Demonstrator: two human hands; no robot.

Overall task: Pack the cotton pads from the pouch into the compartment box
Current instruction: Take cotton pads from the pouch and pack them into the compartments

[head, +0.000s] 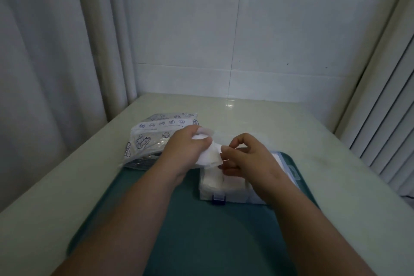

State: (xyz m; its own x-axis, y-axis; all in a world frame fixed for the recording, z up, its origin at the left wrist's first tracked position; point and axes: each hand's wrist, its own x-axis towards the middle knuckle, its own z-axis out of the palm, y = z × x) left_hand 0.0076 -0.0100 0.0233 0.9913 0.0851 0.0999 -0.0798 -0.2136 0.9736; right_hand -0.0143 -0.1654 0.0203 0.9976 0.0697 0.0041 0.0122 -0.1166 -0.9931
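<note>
The surface (246, 116) is gleaming glossy; the pouch (154, 139) is showing crinkly shiny plastic; the cotton pads (210, 155) are looking soft, matt.

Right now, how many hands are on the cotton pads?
2. The left hand grips the white cotton pad bundle above the clear plastic compartment box; the right hand pinches the bundle's right edge.

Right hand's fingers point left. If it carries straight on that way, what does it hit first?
The cotton pads gripped by the left hand; the right hand seems to pinch their edge now. Past them lies the pouch, though depth is unclear.
</note>
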